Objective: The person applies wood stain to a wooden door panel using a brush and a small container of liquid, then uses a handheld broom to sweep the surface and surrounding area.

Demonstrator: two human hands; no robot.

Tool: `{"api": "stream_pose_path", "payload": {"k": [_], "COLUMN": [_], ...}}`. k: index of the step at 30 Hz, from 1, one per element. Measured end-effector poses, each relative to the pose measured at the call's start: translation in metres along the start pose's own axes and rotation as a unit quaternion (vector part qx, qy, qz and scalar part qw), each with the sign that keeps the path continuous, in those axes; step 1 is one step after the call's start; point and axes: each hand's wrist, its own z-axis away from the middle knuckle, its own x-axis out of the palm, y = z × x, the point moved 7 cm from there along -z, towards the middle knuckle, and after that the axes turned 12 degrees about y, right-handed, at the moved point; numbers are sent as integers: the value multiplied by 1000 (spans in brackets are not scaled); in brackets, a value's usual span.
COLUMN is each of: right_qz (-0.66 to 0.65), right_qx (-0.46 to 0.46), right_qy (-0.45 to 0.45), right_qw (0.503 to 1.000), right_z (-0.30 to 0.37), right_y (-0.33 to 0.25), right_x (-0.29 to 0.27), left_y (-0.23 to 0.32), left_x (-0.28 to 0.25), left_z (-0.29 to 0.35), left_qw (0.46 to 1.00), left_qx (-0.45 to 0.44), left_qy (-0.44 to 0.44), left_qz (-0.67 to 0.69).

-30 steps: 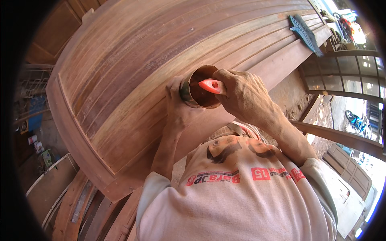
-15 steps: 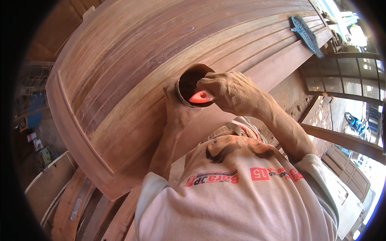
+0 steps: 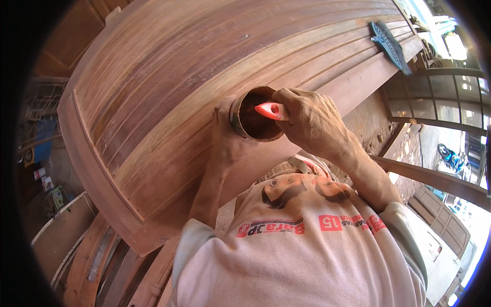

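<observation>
My left hand (image 3: 225,120) is closed around the side of an open, round tin can (image 3: 236,118). The can tilts so its mouth shows, and its inside looks dark brown. In my right hand (image 3: 313,116), at the right of the can's mouth, is a paintbrush with a red-orange handle (image 3: 270,110) that has a hole near its end. My curled fingers and palm hide the bristles. Both hands are above the near edge of a large slatted wooden panel (image 3: 204,66), made of reddish-brown boards with grooves between them.
A blue brush head with dark bristles (image 3: 389,46) lies on the panel's far right part. Wooden boards (image 3: 92,261) lean at the lower left. A wooden frame with panes (image 3: 429,97) stands at right, with a blue motorbike (image 3: 452,156) beyond it.
The can has shifted slightly right and down. My right hand has moved a little to the right, and the brush handle has come up and right across the can's mouth.
</observation>
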Motion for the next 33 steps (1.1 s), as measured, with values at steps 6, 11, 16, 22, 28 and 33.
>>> {"api": "stream_pose_path", "payload": {"k": [6,11,16,22,28,33], "right_qz": [7,-66,-11,-25,-1,-4], "right_qx": [46,-54,-112,-127,-23,19], "right_qy": [-15,-90,-130,-114,-10,1], "right_qw": [999,992,985,985,1000,1000], "right_z": [-5,-19,3,15,2,-2], "right_y": [22,11,-5,-7,6,10], "right_x": [16,32,23,-1,-14,-3], "left_y": [10,-8,-14,22,24,13], "left_x": [5,14,7,-8,-3,2], "left_z": [-2,1,5,-21,-17,-10], "left_qw": [997,998,998,998,990,995], "left_qx": [-12,-42,-61,18,86,35], "left_qy": [-35,-30,-9,-58,-51,-36], "left_qz": [-68,-20,31,-29,-103,-83]}}
